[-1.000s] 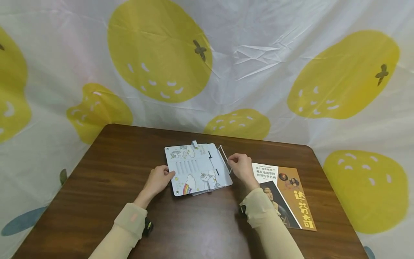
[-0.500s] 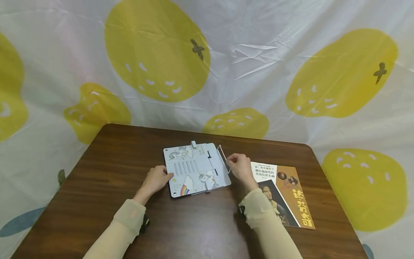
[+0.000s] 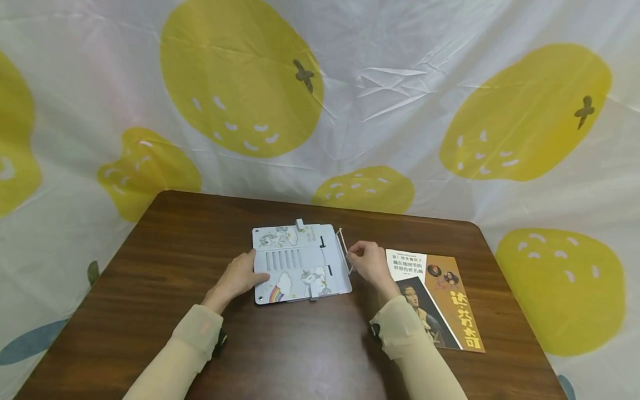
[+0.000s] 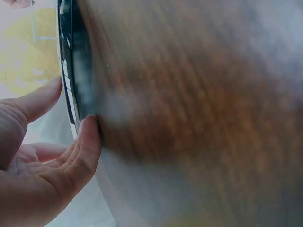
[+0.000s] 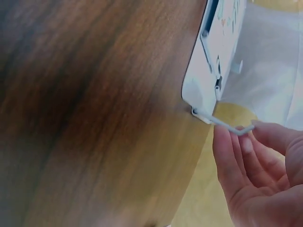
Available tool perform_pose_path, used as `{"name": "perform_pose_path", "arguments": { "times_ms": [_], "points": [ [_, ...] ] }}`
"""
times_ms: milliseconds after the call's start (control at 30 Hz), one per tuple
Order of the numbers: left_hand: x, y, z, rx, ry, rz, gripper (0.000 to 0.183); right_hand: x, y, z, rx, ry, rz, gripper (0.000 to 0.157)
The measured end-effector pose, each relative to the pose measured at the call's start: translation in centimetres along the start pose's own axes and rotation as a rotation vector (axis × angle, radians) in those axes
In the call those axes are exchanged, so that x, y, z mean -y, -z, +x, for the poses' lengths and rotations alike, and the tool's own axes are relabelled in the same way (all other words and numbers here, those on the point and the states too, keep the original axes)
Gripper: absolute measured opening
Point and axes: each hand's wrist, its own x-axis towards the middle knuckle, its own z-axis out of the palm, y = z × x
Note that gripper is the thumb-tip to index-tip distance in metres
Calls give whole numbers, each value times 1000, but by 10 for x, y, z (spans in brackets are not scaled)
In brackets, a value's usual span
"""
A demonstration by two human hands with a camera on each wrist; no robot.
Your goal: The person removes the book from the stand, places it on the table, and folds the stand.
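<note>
A white book stand printed with unicorns, clouds and a rainbow lies on the brown table. My left hand grips its left edge, thumb on the printed face. In the left wrist view the fingers reach behind that edge, and the stand shows side-on. At the other side, my right hand pinches the thin white wire leg that juts from the stand's right end. The right wrist view shows this wire leg hinged at the stand's corner, between thumb and fingers of the right hand.
A brown and white book with a portrait on its cover lies to the right, partly under the right forearm. Behind the wooden table hangs a white curtain with yellow fruit prints.
The book stand has turned slightly, its near right corner shifting left. My left hand has moved up a little along the edge, its thumb more spread. The right hand keeps hold of the wire leg.
</note>
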Motion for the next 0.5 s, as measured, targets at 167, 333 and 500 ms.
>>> {"name": "perform_pose_path", "arguments": {
  "times_ms": [167,333,500],
  "points": [
    [3,5,3,76,-11,73,76,0,1,-2,107,-22,107,32],
    [4,10,6,130,-13,96,77,-8,3,3,212,76,66,65],
    [3,13,8,166,-17,98,77,-17,10,14,332,195,-5,84]
  ]
}}
